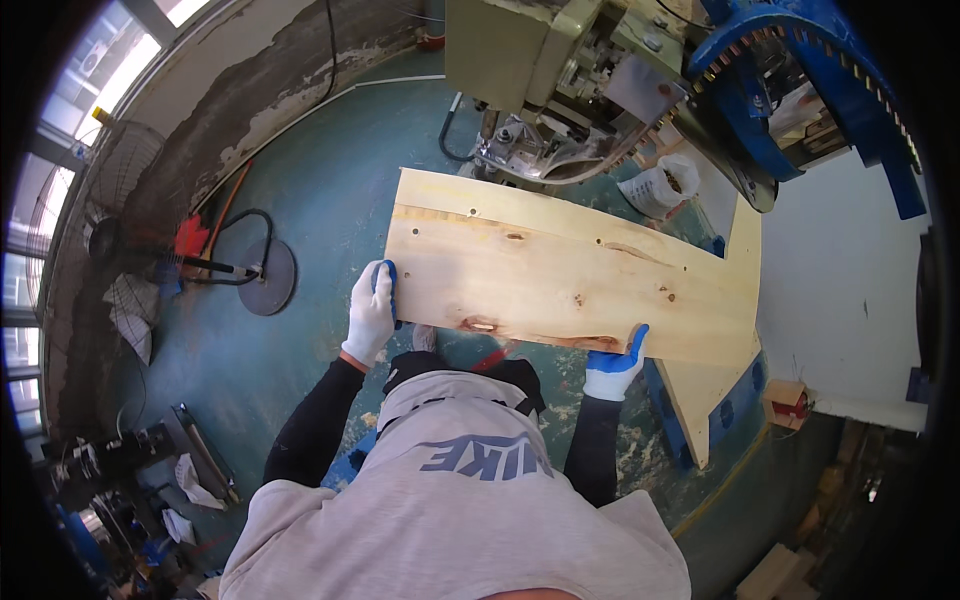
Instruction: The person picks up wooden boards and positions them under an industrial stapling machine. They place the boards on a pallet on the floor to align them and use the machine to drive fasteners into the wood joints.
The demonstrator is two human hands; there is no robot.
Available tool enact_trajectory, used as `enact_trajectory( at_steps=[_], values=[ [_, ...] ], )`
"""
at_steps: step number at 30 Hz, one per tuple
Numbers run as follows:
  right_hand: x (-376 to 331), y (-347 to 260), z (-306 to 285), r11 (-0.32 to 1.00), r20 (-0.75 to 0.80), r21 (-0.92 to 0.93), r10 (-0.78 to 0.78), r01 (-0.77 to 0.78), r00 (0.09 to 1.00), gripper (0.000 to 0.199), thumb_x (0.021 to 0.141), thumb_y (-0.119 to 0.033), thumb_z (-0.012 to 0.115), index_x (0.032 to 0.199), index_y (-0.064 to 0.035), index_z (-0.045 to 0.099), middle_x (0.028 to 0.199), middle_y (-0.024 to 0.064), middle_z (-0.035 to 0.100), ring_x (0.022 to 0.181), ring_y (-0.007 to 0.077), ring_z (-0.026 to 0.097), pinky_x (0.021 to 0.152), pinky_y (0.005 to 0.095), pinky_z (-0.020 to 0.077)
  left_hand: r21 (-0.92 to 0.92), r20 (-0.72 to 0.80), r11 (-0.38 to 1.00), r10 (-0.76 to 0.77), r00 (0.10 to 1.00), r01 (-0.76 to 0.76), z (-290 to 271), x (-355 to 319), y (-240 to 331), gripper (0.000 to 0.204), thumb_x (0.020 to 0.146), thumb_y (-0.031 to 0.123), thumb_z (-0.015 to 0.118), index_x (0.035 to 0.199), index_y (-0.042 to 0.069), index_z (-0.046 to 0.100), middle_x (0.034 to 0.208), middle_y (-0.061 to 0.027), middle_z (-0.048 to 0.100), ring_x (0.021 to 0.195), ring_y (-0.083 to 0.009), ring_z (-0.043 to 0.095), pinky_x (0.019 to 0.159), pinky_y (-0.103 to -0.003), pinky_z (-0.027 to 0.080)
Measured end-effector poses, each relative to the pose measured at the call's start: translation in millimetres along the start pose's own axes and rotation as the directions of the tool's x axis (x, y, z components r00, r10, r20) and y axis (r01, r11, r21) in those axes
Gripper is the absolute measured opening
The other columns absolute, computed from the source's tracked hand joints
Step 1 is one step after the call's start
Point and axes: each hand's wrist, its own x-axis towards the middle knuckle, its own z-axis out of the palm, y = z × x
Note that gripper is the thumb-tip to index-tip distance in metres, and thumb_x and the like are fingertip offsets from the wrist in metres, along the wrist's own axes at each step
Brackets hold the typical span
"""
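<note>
A wide pale wooden board (560,270) with knots and a few drilled holes is held flat in front of me. My left hand (370,315), in a white and blue glove, grips its left end near the front corner. My right hand (613,365), gloved the same way, clasps the board's near edge further right, fingers curled up over the rim. The board's far edge lies close to a beige woodworking machine (530,70). Its right end rests over another pale board (715,385) on a blue stand.
A blue guard with a toothed rim (800,70) sits at the upper right. A floor fan with a round base (265,275) stands to the left on the green floor. A white bag (660,185) lies behind the board. Tools and rags clutter the lower left (130,470).
</note>
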Motion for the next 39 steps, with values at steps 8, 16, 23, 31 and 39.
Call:
enact_trajectory(
  at_steps=[8, 16, 23, 31, 39],
  values=[
    [-24, 34, 36, 0.998, -0.052, -0.038, -0.049, 0.048, 0.997, 0.038, 0.104, -0.032, 0.058, 0.131, -0.0054, 0.058, 0.118, 0.0083, 0.069, 0.100, 0.0216, 0.068, 0.085, 0.0358, 0.0546, -0.047, 0.164, 0.999, 0.018, 0.986, -0.011, -34, 71, -5, 0.036, 0.108, 0.028, 0.047, 0.117, -0.004, 0.060, 0.091, -0.0058, 0.064, 0.080, -0.0115, 0.055, 0.073, -0.028, 0.047],
    [-24, 43, 50, 0.987, -0.121, -0.029, -0.159, 0.156, 0.980, 0.039, 0.103, -0.029, 0.059, 0.135, -0.0061, 0.056, 0.126, 0.0099, 0.067, 0.109, 0.0247, 0.066, 0.094, 0.0391, 0.0540, -0.097, 0.267, 0.987, -0.101, 0.958, 0.131, -44, 98, 5, 0.035, 0.108, 0.025, 0.047, 0.120, -0.006, 0.060, 0.098, -0.0092, 0.066, 0.090, -0.0140, 0.059, 0.083, -0.030, 0.049],
    [-13, 41, 79, 0.986, -0.132, -0.011, -0.166, 0.166, 0.977, 0.043, 0.103, -0.027, 0.060, 0.139, -0.0051, 0.053, 0.132, 0.0099, 0.064, 0.117, 0.0236, 0.064, 0.100, 0.0386, 0.0512, 0.080, 0.200, 0.976, 0.183, 0.962, -0.203, -22, 139, 20, 0.048, 0.107, 0.021, 0.048, 0.148, -0.004, 0.045, 0.135, -0.0220, 0.062, 0.127, -0.0292, 0.058, 0.108, -0.035, 0.042],
    [-20, 44, 59, 0.982, -0.177, 0.000, -0.188, 0.191, 0.966, 0.041, 0.103, -0.024, 0.061, 0.137, -0.0044, 0.054, 0.134, 0.0113, 0.063, 0.119, 0.0241, 0.062, 0.100, 0.0408, 0.0520, 0.135, 0.295, 0.981, 0.093, 0.951, -0.138, -18, 152, 10, 0.048, 0.106, 0.019, 0.048, 0.150, -0.001, 0.043, 0.123, -0.0270, 0.066, 0.111, -0.0263, 0.066, 0.099, -0.034, 0.047],
    [-24, 46, 75, 0.973, -0.174, 0.012, -0.223, 0.229, 0.959, 0.040, 0.102, -0.023, 0.062, 0.137, -0.0040, 0.054, 0.133, 0.0101, 0.064, 0.118, 0.0241, 0.063, 0.100, 0.0387, 0.0517, 0.123, 0.334, 0.992, -0.039, 0.942, -0.003, -23, 161, 11, 0.049, 0.106, 0.021, 0.047, 0.151, 0.000, 0.042, 0.123, -0.0258, 0.066, 0.113, -0.0254, 0.065, 0.100, -0.033, 0.046]
  ],
)
